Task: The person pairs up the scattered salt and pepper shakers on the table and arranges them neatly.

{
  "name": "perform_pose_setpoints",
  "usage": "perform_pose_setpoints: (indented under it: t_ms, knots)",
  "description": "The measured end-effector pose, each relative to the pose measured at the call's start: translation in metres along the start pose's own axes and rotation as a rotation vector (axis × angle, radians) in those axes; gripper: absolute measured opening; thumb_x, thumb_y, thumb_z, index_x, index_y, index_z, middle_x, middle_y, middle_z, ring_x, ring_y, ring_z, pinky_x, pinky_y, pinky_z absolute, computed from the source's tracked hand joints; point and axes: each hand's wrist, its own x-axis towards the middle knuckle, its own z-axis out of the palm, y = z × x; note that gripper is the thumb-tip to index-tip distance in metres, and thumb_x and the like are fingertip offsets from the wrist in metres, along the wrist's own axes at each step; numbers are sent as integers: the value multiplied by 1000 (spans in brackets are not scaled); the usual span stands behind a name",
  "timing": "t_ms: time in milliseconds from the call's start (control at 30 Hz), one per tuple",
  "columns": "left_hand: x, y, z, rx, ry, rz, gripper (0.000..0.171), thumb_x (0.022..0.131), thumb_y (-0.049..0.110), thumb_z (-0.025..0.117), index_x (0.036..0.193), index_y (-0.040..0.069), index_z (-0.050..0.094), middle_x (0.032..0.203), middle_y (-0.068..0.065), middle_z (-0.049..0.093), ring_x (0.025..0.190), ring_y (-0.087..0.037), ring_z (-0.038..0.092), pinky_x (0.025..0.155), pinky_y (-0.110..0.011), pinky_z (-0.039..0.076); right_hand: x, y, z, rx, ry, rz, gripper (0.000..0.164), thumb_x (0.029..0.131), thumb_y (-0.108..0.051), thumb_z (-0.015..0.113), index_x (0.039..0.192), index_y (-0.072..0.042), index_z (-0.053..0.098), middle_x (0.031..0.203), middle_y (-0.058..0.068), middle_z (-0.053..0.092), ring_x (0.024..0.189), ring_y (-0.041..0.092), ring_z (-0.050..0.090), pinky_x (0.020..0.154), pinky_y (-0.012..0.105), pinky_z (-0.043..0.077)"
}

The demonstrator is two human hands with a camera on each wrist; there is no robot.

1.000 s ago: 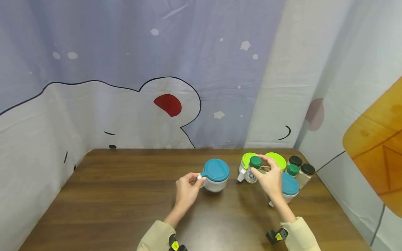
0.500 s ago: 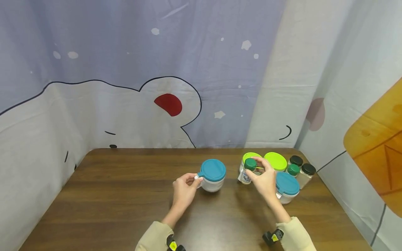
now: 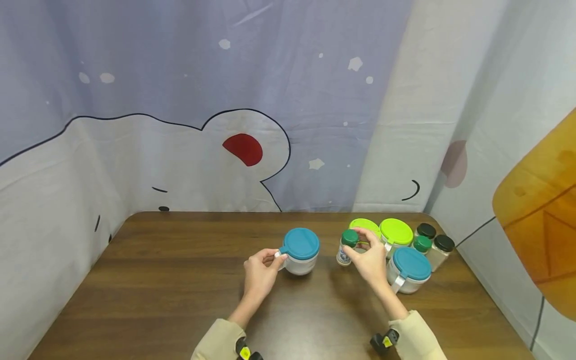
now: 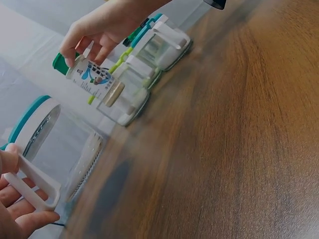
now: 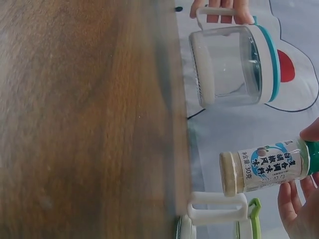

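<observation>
My left hand [image 3: 260, 275] grips the white handle of a clear seasoning jar [image 3: 300, 255] with a blue lid. In the right wrist view the jar's walls are see-through, with some pale content at its bottom. My right hand [image 3: 372, 264] pinches a small spice bottle [image 5: 271, 168] near its green cap, thumb on one side and fingers on the other. Its label carries printed characters, and pale powder shows at the base. The bottle is held up, to the right of the blue-lidded jar and in front of a green-lidded jar [image 3: 363, 224].
Right of my right hand stand another green-lidded jar [image 3: 396, 231], a second blue-lidded jar [image 3: 410, 267], two black-capped bottles and a green-capped bottle [image 3: 421, 244]. The wooden table [image 3: 180, 280] ends at a patterned curtain [image 3: 189, 165] behind and at the right.
My right hand has moved left with the spice bottle, away from the grouped jars. My left hand and the blue-lidded jar have shifted slightly left.
</observation>
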Motion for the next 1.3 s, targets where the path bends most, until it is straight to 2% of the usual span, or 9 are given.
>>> perform_pose_setpoints:
  t_ms: [233,433,667,1000,1167,1300]
  knots:
    - [1,-1,-4,-6,7,-17,20,79,18,79,91,3,74,87,-13,75,81,-22,73,67,-28,59,0,1,8,23,-46,36,42,70,8,75,111,9,64,104,21,66,79,9,62,74,25,57]
    - [2,-3,-6,-17,13,-22,21,79,18,79,90,1,73,88,-15,75,81,-23,73,67,-28,59,0,2,13,28,-58,43,41,70,8,76,110,7,65,101,21,68,79,13,64,75,32,58]
    - [4,-7,-10,-12,30,-19,21,79,17,79,90,0,73,88,-16,75,81,-25,73,68,-32,60,6,43,27,66,-63,39,42,69,2,80,109,-2,67,99,17,70,77,7,65,70,16,54]
    - [7,-11,-15,-15,48,-34,21,79,16,78,89,-1,72,88,-18,74,82,-27,73,68,-32,60,6,37,39,102,-74,47,41,68,7,79,107,2,67,93,19,69,75,5,62,68,16,54]
    - [9,-13,-19,-8,60,-42,21,79,16,78,90,-1,73,89,-18,74,83,-27,73,68,-33,60,1,13,39,93,-86,20,41,67,9,76,106,9,65,94,24,68,77,13,64,70,24,57]
    - [9,-14,-21,6,68,-44,21,79,17,78,90,0,73,88,-17,74,82,-27,73,68,-32,60,0,2,40,86,-105,24,40,68,10,75,107,10,63,95,25,68,77,16,64,70,25,57]
